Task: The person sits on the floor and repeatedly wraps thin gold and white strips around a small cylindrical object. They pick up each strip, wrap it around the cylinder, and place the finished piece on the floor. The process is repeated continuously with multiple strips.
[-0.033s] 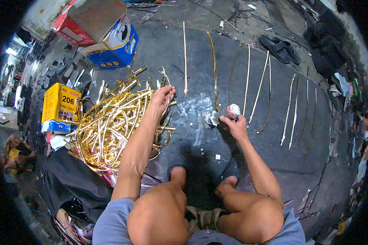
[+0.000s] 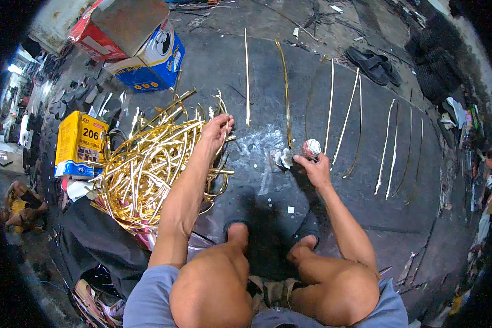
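Observation:
My left hand [image 2: 217, 131] is at the right edge of a tangled heap of shiny gold strips [image 2: 142, 169], its fingers pinched on one gold strip [image 2: 221, 101] that rises past the fingertips. My right hand [image 2: 316, 172] grips a small rounded object with a white, crusted top and reddish side [image 2: 312, 147]; its kind does not show clearly. Just left of that hand sits a whitish crumpled lump [image 2: 283, 159]. Ahead, several narrow gold strips lie apart on the dark mat [image 2: 268, 60], among them a straight one [image 2: 247, 82] and a curved one [image 2: 286, 90].
A yellow tin [image 2: 81, 143] stands left of the heap, and a blue and red cardboard box [image 2: 147, 65] behind it. Black sandals [image 2: 373, 66] lie at the far right. White smears [image 2: 259, 141] mark the mat between my hands. Black fabric [image 2: 95, 232] lies at lower left.

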Tool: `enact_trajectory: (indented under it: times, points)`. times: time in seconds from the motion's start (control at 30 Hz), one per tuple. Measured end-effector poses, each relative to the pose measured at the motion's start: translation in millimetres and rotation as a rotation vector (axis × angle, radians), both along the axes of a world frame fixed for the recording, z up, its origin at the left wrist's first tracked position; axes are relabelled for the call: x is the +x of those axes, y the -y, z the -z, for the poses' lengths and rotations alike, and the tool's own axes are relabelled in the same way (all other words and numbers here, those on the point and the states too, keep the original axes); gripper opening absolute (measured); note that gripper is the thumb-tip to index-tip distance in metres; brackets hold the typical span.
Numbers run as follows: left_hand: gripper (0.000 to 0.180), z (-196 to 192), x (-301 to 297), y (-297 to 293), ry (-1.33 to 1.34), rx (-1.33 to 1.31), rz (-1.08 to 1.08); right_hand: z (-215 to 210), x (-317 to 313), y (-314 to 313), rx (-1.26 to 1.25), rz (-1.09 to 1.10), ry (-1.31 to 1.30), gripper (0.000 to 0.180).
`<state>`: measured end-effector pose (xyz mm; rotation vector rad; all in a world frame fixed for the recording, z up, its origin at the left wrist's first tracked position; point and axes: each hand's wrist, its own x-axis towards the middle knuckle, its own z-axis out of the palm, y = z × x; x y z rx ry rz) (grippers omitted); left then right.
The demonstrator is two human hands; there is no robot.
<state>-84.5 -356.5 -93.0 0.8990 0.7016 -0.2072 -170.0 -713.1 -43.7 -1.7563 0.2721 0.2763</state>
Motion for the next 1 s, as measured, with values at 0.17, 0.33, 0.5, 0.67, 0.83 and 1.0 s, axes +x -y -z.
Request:
enact_trajectory:
  times: [0.17,0.33,0.5,0.67,0.83,1.0]
  points:
    - [0.009,-11,9,-37,-0.020,0.602,0.100,-25,1,-12,-0.025,0.031,0.036,0.048]
    - [0.023,-104,3,28,0.253,0.702,0.151,-40,16,7,0.160,0.236,0.217,0.049]
    - [0.043,-124,-49,72,0.291,0.372,0.486,-87,23,-4,0.229,0.259,0.428,0.039]
    - [0.052,-102,-78,85,0.190,0.131,0.547,-103,15,-46,0.208,0.128,0.549,0.057]
    - [0.067,-68,-93,67,0.133,-0.462,0.440,-84,1,-69,0.009,0.059,0.571,0.065]
    - [0.076,-75,-103,68,0.173,-0.542,0.593,-50,1,-32,-0.282,0.087,0.364,0.062]
